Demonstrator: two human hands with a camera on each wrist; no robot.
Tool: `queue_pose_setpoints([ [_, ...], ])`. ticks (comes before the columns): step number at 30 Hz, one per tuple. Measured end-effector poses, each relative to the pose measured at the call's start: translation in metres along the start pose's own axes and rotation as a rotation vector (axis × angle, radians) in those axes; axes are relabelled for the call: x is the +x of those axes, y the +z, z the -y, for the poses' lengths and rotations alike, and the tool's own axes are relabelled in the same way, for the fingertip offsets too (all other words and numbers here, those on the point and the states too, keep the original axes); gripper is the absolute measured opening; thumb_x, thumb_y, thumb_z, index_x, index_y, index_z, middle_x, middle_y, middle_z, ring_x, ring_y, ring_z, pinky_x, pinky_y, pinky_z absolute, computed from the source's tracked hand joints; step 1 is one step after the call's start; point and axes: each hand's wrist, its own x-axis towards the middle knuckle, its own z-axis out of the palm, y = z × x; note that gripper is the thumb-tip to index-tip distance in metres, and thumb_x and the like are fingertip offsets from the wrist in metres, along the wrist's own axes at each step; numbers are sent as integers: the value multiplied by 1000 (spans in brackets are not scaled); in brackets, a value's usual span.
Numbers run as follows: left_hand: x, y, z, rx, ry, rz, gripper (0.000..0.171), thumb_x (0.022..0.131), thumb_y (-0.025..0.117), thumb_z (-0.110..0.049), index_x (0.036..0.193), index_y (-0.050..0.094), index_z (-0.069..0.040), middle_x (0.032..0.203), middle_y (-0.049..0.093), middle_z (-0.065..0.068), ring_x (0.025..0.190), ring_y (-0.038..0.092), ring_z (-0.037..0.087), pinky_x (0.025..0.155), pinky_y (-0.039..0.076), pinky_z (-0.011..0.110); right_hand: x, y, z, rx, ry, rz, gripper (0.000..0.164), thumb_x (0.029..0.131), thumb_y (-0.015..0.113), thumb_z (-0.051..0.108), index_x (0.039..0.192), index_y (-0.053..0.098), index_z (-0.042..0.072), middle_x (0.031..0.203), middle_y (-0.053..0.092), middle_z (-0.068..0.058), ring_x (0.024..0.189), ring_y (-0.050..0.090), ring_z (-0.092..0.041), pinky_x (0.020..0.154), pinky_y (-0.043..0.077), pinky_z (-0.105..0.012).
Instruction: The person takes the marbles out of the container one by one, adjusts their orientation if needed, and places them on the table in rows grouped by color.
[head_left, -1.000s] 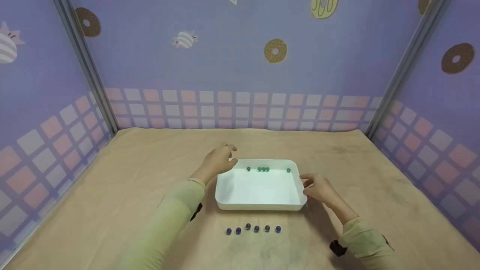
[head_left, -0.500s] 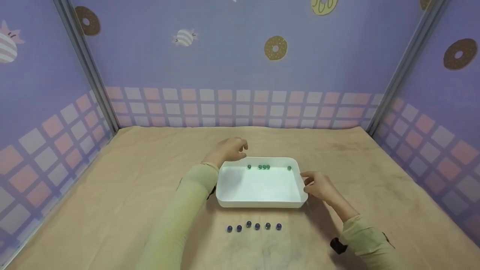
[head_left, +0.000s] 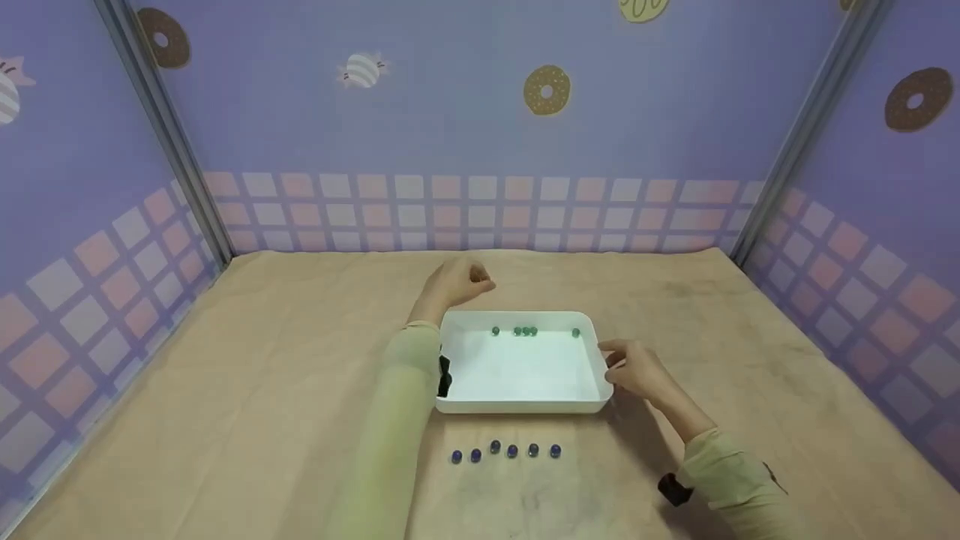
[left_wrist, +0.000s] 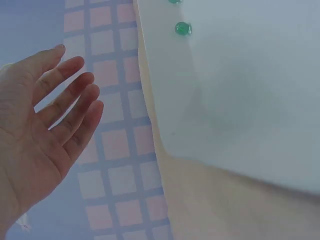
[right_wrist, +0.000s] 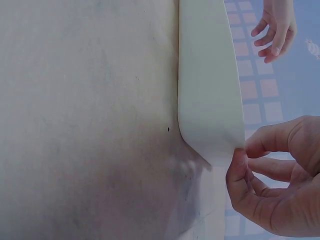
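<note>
A white shallow tray (head_left: 525, 407) lies on the cloth, with several green glass marbles (head_left: 526, 331) along its inner far wall. At its right side my right hand (head_left: 637, 370) grips the rim; in the right wrist view, thumb and fingers (right_wrist: 239, 172) pinch the tray's edge. My left hand (head_left: 457, 283) is raised near the tray's far left corner. It holds nothing, and its fingers (left_wrist: 82, 112) hang loosely bent in the left wrist view. Several dark blue marbles (head_left: 512, 451) form an uneven row in front of the tray. My left sleeve covers part of the tray's left side.
Beige cloth (head_left: 300, 375) covers the table. Purple patterned walls (head_left: 480, 135) stand at the back and both sides, with grey metal posts (head_left: 161, 135) in the back corners. Each sleeve carries a black wrist device (head_left: 675, 489).
My left hand has moved from over the tray's far left corner to farther back, past the rim. The right hand keeps its grip on the tray. The marbles stay in place.
</note>
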Motion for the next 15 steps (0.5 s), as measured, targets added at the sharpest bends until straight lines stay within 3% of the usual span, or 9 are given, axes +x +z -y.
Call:
queue_pose_setpoints([
  [4,-1,11,-4,-12,-114,-125,24,92,68,-35,95,75,-12,103,73,4,87,65,20,77,53,35,-1,0,-1,10,-3,-2,57,81,57,-5,138,52,-6,111,64,-26,85,61,-22,60,49,-26],
  [8,0,22,-9,-13,-246,-216,30,89,71,-39,69,66,-17,75,64,-5,63,49,10,58,39,27,0,0,-1,12,-1,-5,56,81,58,-6,137,52,-6,113,64,-26,87,62,-23,63,50,-26],
  [11,1,28,-12,10,-323,-196,45,89,71,-39,55,52,-16,57,48,-6,55,39,10,51,30,25,0,0,-1,15,6,-3,56,82,59,-5,138,52,-6,114,64,-27,89,62,-24,66,51,-27],
  [15,3,33,-16,87,-406,-122,41,89,70,-39,57,60,-15,55,56,-5,55,48,11,50,32,25,0,1,-2,23,10,1,56,82,59,-5,138,52,-5,115,64,-26,91,63,-25,67,52,-27],
])
